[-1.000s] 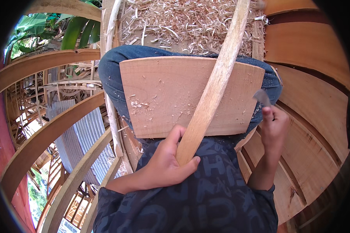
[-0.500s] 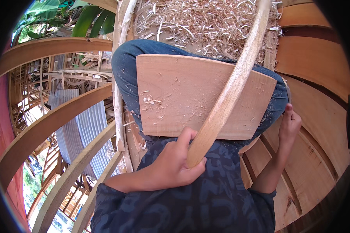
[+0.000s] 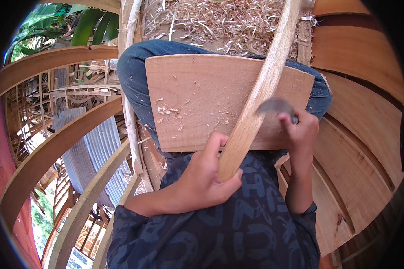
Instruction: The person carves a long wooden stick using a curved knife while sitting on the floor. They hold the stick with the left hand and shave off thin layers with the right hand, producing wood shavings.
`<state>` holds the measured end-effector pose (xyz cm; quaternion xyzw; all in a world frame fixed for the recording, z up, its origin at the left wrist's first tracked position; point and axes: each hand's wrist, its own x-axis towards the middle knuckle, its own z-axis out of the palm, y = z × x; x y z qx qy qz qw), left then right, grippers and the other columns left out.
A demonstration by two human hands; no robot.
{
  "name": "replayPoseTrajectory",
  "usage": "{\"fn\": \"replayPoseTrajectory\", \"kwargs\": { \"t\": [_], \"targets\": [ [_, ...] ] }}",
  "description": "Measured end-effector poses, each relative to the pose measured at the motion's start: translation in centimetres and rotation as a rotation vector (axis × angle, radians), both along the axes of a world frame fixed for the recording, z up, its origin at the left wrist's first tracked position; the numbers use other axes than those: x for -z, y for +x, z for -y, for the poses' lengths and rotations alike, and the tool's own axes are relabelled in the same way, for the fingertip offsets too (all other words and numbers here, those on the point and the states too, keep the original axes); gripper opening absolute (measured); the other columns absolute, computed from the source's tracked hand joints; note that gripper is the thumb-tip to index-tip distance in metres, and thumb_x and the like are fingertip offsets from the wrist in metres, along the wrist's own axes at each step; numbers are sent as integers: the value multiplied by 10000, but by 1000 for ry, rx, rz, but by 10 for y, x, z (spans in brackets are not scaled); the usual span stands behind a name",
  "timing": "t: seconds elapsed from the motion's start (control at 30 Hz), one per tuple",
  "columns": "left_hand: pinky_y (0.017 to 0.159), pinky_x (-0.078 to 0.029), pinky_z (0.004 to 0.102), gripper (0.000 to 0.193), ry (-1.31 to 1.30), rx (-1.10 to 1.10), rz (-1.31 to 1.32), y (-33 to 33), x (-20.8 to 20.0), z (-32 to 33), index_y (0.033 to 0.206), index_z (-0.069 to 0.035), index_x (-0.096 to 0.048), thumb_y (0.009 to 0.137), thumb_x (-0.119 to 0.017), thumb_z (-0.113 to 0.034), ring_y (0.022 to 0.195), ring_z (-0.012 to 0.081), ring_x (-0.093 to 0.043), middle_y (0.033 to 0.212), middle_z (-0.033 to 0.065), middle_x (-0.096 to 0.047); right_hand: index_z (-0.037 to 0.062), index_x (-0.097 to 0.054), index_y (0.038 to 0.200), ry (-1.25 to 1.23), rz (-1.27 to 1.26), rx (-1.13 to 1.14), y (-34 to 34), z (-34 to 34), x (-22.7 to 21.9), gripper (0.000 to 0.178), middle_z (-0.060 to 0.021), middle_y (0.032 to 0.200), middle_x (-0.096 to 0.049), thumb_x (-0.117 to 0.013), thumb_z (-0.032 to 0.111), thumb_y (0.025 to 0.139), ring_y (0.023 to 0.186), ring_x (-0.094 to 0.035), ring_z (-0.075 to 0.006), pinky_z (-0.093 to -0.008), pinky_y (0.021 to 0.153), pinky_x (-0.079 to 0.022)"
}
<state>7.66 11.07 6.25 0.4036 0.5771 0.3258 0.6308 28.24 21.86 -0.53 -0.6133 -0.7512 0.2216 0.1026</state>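
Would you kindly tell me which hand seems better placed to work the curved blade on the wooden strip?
Probably the right hand: it grips the curved blade, whose tip overlaps the wooden strip in this view. The left hand clasps the strip's near end.

The shirt (image 3: 211,224) is dark, short-sleeved — printed with grey-blue letters (image 3: 258,184) — and the jeans (image 3: 132,78) are blue, speckled pale.

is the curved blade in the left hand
No, the right hand holds the curved blade, while the left hand grips the stick.
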Motion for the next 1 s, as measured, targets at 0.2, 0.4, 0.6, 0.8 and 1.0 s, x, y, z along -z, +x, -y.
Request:
{"fn": "replayPoseTrajectory", "kwargs": {
  "t": [0.2,0.4,0.6,0.8,1.0],
  "targets": [
    [586,-424,280,374,-138,-6,87,-12,-5,9,1048,-3,-366,772,-614,-61,711,147,-570,792,120,-540,-33,-506,597,-107,-124,254,60,-24,-20,741,-112,465,-378,-507,685,781,425,-376,-191,-336,438,-332],
    [694,-422,258,403,49,-25,99,-2,5,-1,1076,-2,-373,766,-625,-56,822,109,-506,880,110,-528,35,-461,528,-178,-44,-238,-16,37,-45,717,-127,462,-446,-615,730,608,463,-533,-318,-375,436,-401],
    [683,-417,262,403,-67,-56,166,-6,-3,0,1075,-5,-375,771,-633,-67,806,110,-496,865,104,-516,-12,-504,572,-16,24,18,-4,3,-21,733,-163,470,-460,-567,710,687,464,-517,-335,-374,448,-399],
    [635,-417,274,406,-114,-43,142,-13,-5,9,1067,-3,-373,767,-639,-69,747,115,-504,812,98,-507,-37,-572,644,-152,-118,199,42,0,-31,725,-128,467,-416,-490,666,805,439,-464,-175,-318,450,-363],
    [668,-447,288,403,-5,-66,105,0,2,5,1066,3,-375,766,-635,-66,792,161,-562,859,136,-546,23,-472,524,-191,-59,-189,-20,43,-41,722,-119,440,-437,-638,724,582,438,-514,-316,-360,424,-399]
  ]
}}
